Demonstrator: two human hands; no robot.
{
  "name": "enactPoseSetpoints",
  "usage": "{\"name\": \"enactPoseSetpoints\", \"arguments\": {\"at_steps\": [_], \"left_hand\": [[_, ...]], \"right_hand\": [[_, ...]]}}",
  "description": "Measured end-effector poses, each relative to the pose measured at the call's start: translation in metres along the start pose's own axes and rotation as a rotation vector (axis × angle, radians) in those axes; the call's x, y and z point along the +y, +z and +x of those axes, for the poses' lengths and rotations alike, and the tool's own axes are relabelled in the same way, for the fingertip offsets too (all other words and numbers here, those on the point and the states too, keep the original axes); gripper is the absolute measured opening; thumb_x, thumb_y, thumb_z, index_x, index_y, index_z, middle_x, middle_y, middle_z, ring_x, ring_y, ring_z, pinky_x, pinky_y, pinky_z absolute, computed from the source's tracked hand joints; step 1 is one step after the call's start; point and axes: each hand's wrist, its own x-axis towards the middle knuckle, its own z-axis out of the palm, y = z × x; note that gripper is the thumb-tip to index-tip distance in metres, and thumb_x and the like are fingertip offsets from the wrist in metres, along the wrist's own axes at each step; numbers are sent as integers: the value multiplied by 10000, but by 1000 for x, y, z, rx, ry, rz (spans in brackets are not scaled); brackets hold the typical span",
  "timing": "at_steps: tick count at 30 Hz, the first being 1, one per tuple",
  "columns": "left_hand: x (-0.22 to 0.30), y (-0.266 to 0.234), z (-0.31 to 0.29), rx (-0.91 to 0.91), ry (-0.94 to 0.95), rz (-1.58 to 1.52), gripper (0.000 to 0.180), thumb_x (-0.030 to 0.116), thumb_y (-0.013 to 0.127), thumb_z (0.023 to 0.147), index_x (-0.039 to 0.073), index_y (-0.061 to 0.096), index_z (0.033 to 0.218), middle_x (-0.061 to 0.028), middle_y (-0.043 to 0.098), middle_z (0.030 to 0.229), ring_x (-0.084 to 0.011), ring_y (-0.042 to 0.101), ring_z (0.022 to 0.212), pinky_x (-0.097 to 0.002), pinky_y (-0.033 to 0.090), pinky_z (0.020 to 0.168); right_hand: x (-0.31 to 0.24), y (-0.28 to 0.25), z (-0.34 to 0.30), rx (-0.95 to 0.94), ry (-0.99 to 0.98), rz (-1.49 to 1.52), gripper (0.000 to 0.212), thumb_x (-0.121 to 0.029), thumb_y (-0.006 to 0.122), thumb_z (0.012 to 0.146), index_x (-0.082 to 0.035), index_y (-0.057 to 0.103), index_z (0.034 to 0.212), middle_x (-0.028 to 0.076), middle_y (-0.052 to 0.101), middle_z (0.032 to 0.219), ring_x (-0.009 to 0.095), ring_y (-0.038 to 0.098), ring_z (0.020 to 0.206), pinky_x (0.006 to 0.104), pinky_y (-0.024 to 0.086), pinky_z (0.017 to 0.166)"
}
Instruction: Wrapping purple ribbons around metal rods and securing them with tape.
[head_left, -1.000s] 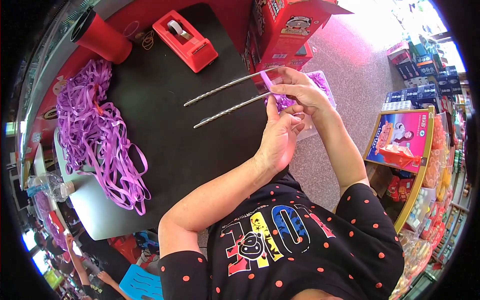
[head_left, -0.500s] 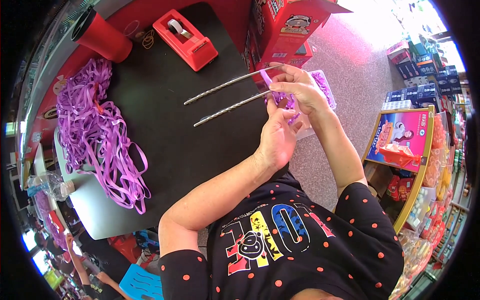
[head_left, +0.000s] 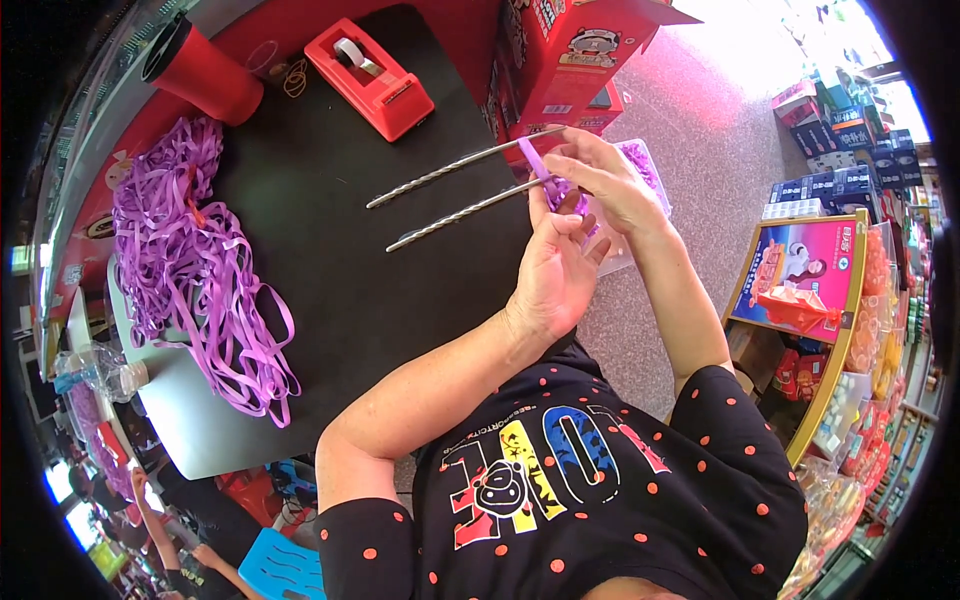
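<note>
Both hands point(head_left: 580, 215) gripping purple ribbon point(head_left: 537, 165) around two metal rods point(head_left: 450, 190), ribbon pile point(head_left: 190, 260), tape dispenser point(head_left: 370, 75) beyond

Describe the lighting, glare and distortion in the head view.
Head view: daylight blows out the floor at upper right; the black tabletop is evenly lit without glare; fisheye bending curves the table edge and the shelves near the dark round rim; both hands, left and right, look sharp.
</note>
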Motion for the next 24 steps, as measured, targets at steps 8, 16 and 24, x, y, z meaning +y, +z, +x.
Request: {"name": "enactPoseSetpoints", "arguments": {"at_steps": [8, 16, 24], "left_hand": [[4, 0, -1, -12, -53, -64, 630, 183, 590, 775, 274, 346, 1348, -41, 430, 1271, -228, 421, 1149, -436, 346, 1013], [7, 3, -5, 38, -84, -102, 670, 204, 611, 780, 255, 312, 1378, -68, 448, 1284, -247, 429, 1181, -445, 355, 1022], [8, 4, -5, 72, -83, -78, 704, 210, 611, 780, 257, 286, 1402, -69, 436, 1310, -252, 424, 1193, -449, 342, 1036]], "right_hand": [[37, -24, 18, -75, 248, 521, 350, -227, 550, 954, -5, 555, 1224, 95, 641, 1007, 161, 620, 882, 306, 525, 760], [63, -9, 50, -563, 261, 615, 427, -270, 682, 858, -14, 572, 1182, 59, 658, 928, 109, 631, 794, 248, 514, 658], [84, -5, 66, -774, 214, 780, 431, -278, 703, 833, 21, 582, 1119, 73, 661, 882, 129, 648, 723, 231, 518, 595]]}}
